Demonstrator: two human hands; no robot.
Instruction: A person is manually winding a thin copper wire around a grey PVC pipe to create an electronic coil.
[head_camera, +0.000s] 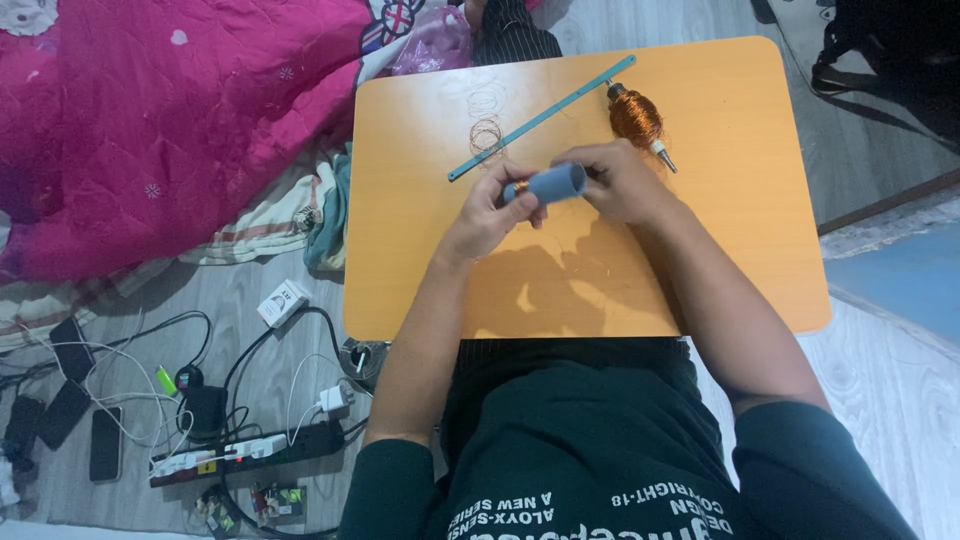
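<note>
- Both hands meet over the middle of the orange bench (700, 280): the left hand (487, 212) is curled around the near end of a short blue-grey tube (548, 185), fingers closed on it.
- The right hand (622, 180) is closed around the tube's other end, knuckles up; the tube sits level between the two, held just above the benchtop.
- A glint of copper shows at the tube's left end by the left fingertips. Whether wire is going on or coming off, I cannot tell.
- My read on the step: the tube is being worked with fine copper wire, two-handed. Any next move would call for a steady grip on the tube and a light touch, since the wire looks thin enough to kink.
- The count: one tube, in the hands.
- One copper-wound armature (636, 117) on its shaft, lying just beyond the right hand.
- One long teal blade (545, 117), like a hacksaw blade, lying diagonally across the bench, its upper end near the armature.
- One small loose coil of copper wire (485, 134) just beside the blade, with fainter loops above it.
- Off the bench: a pink quilt (150, 130) to the left, and a power strip (250, 450) with chargers and cables on the floor.
</note>
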